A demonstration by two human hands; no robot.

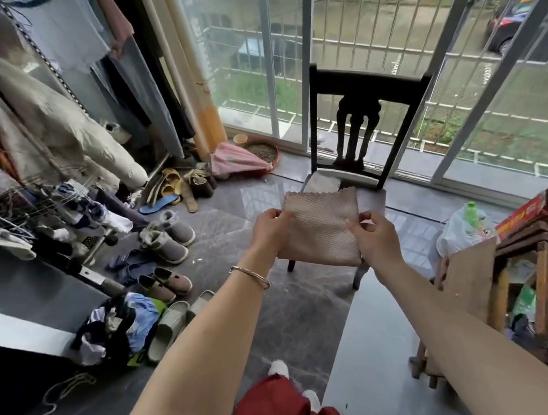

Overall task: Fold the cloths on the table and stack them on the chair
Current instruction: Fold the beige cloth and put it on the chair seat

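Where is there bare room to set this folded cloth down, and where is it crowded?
The chair seat shows bare at its right edge; the held cloth hides much of the rest. Bare floor runs between the chair and the wooden stool on the right. Left of the chair is crowded with shoes and clothes.

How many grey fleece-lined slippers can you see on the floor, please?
2. The farther grey slipper and the nearer grey slipper lie side by side on the dark floor, left of the black wooden chair. Others may hide among the clutter.
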